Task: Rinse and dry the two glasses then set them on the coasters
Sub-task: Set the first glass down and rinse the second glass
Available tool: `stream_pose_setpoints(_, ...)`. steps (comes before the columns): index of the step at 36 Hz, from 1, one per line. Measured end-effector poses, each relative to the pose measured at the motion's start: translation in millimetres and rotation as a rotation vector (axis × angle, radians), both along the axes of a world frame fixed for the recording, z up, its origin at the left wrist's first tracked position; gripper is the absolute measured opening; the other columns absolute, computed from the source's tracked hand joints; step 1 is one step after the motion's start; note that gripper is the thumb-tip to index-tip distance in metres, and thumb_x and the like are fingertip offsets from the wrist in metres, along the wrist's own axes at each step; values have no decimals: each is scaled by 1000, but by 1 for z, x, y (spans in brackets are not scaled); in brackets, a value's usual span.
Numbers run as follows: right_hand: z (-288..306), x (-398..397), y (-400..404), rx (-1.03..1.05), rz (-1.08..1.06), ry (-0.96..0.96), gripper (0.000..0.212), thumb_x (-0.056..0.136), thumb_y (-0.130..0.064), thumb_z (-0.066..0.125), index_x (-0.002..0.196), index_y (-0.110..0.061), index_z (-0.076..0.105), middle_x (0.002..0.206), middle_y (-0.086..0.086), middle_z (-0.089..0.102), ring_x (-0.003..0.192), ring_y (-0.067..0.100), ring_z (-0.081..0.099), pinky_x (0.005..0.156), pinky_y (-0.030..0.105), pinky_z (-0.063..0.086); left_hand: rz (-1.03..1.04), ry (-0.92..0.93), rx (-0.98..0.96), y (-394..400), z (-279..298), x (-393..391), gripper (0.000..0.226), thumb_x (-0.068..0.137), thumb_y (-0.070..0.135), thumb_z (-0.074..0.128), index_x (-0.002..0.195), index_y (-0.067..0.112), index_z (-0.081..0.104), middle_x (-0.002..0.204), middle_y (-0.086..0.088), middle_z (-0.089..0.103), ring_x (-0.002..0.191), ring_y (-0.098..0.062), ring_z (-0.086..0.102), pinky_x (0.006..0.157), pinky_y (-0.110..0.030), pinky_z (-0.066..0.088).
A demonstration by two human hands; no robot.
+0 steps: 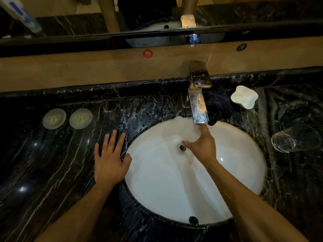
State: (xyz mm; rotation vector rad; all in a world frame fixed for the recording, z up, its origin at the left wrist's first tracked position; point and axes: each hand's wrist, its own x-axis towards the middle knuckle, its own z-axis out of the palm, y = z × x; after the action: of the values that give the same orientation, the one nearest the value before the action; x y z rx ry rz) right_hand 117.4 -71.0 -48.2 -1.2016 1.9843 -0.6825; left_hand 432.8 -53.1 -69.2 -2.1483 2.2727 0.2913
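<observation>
My right hand (202,147) grips a clear glass (178,131) over the white sink (236,163), just below the spout of the chrome faucet (199,105). The glass is faint against the basin, and thumb and fingers wrap its near side. A second clear glass (290,138) stands on the dark marble counter to the right of the sink. Two round pale coasters (54,118) (81,118) lie side by side on the counter at far left. My left hand (110,159) rests flat with spread fingers on the counter at the sink's left rim.
A dark towel (218,105) lies bunched behind the faucet. Beside it on the right stands a white wavy-edged dish (244,96). A beige ledge and a mirror run along the back. The counter (52,163) is glossy black marble with white veins.
</observation>
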Motion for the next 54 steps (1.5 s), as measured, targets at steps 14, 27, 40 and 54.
stream_pose_setpoints(14, -4, -5, 4, 19, 94, -19, 79, 61, -23, 91, 129, -25, 50, 117, -4, 62, 105, 20, 60, 82, 29, 47, -6, 2, -13, 0, 1, -1, 73, 88, 54, 30, 157, 33, 15, 166, 3, 6, 153, -21, 6, 121, -55, 6)
stream_pose_setpoints(27, -3, -10, 3, 55, 49, -23, 91, 63, -29, 91, 140, -25, 41, 121, -5, 59, 110, 21, 58, 83, 27, 44, -7, 9, -5, 0, 0, -1, 73, 88, 53, 30, 157, 33, 15, 166, 3, 6, 153, -22, 7, 121, -56, 7)
stream_pose_setpoints(40, -3, -6, 5, 50, 16, -38, 93, 63, -29, 91, 141, -24, 40, 132, 0, 58, 117, 24, 56, 87, 28, 45, -9, 9, -6, 0, 2, 0, 74, 88, 55, 28, 157, 33, 16, 166, 2, 7, 153, -22, 7, 121, -56, 7)
stream_pose_setpoints(54, -6, -9, 3, 138, -49, -304, 81, 64, -28, 90, 132, -31, 46, 125, -3, 59, 111, 22, 56, 93, 38, 50, -7, 24, -8, 0, 4, -2, 74, 88, 54, 29, 157, 32, 16, 166, 2, 8, 153, -22, 7, 121, -56, 7)
